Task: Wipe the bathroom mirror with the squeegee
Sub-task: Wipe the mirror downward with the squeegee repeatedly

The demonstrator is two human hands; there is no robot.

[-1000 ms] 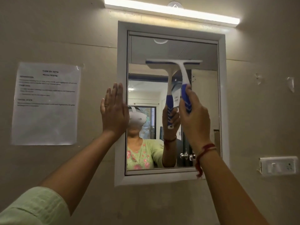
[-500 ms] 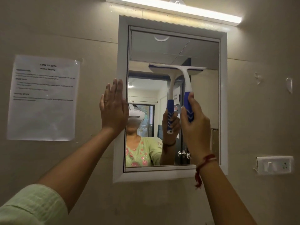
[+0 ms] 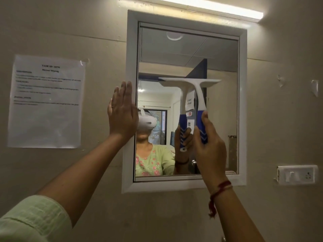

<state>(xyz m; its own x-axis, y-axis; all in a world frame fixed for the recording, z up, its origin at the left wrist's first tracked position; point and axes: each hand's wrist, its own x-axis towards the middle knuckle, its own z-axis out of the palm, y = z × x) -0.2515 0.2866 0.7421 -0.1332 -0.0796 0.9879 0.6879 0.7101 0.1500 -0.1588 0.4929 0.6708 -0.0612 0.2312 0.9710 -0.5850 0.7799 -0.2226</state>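
squeegee [image 3: 197,88]: white T-shaped head, blue handle. The blade edge is horizontal and against the glass at about mid-height, right of centre. The handle runs down and slightly to the right.
right hand [image 3: 209,142]: fingers and thumb are wrapped round the lower part of the blue handle, with the thumb up along it. The back of the hand faces the camera, and the arm comes up from the lower right.
left hand [image 3: 122,114]: flat, with the fingers straight and together, pointing up, palm toward the wall. It lies over the left side of the mirror frame [image 3: 130,49] and holds nothing. Actual contact with the frame can't be confirmed.
mirror [image 3: 222,58]: rectangular, in a white frame set on a beige wall [image 3: 87,32]. The glass reflects the squeegee, the gripping hand, a white headset and a green flowered top.
ring [image 3: 113,106]: thin band on one left finger.
red thread [image 3: 220,189]: tied round the right wrist, loose end hanging.
sleeve [image 3: 33,219]: pale green, on the left arm at lower left.
paper sheet [image 3: 46,102]: taped to the wall left of the mirror. The body text is too blurred to read.
light bar [image 3: 209,7]: lit, just above the frame.
switch plate [image 3: 296,174]: white, on the wall right of the mirror, level with the lower frame.
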